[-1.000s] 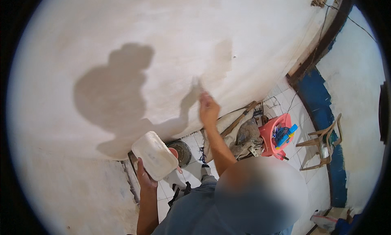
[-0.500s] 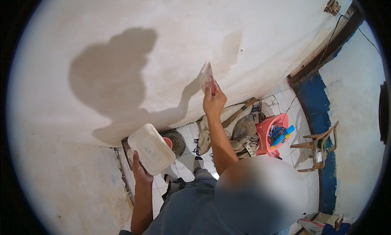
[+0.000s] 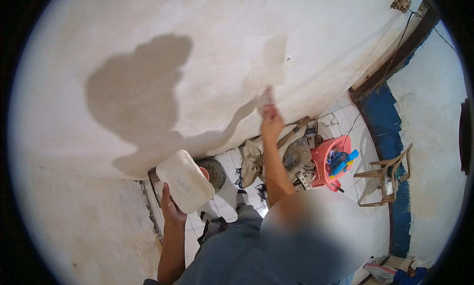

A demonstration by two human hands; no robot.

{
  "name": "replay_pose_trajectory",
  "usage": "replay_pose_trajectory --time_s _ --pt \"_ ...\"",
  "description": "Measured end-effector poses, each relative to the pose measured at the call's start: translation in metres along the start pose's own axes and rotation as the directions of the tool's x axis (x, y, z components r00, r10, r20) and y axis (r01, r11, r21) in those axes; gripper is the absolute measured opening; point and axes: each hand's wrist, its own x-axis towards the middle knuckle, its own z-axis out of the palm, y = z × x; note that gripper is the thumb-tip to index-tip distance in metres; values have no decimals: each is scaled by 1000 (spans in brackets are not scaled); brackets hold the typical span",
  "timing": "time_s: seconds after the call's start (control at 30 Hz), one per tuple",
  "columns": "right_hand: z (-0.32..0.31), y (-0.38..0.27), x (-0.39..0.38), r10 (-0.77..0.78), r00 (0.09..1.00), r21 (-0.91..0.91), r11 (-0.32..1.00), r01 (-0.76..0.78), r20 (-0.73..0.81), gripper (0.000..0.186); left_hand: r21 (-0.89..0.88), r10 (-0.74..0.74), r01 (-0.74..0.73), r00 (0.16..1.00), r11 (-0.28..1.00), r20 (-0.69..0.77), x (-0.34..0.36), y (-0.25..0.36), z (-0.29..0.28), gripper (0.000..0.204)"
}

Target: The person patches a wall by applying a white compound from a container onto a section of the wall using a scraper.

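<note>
My left hand (image 3: 170, 208) grips a pale rectangular tray (image 3: 185, 181) from its left side, tilted above the floor. My right hand (image 3: 271, 122) is closed on a blurred flat scraper (image 3: 265, 100) with a reddish grip, against or close to the white wall (image 3: 222, 48), just below a darker rectangular patch (image 3: 274, 58); whether it touches is unclear. My arm's shadow falls on the wall to the left of the scraper. A round dark container (image 3: 213, 171) with a pinkish piece inside sits on the floor, partly behind the tray.
On the tiled floor (image 3: 370, 156) stand a pink plastic tub (image 3: 323, 171) with blue and yellow items and a brown plastic chair (image 3: 380, 174). Cloths, sacks (image 3: 296, 154) and poles lie along the wall's foot. A wire hangs down the right wall (image 3: 424, 146), which has blue lower paint.
My right hand with the scraper went up, then moved right and slightly down along the wall, and is now blurred. The tray shifted slightly upward in the picture between the first frame and now.
</note>
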Motion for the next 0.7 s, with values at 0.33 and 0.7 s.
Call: replay_pose_trajectory --time_s 0.33,0.7 --pt "13 -41 86 195 964 -249 939 -236 -178 28 0 -57 57 998 998 -41 -3 -8 11 56" --pt "-29 -22 85 160 980 -152 972 -177 -116 28 -6 -37 37 999 999 -20 13 -3 37 59"
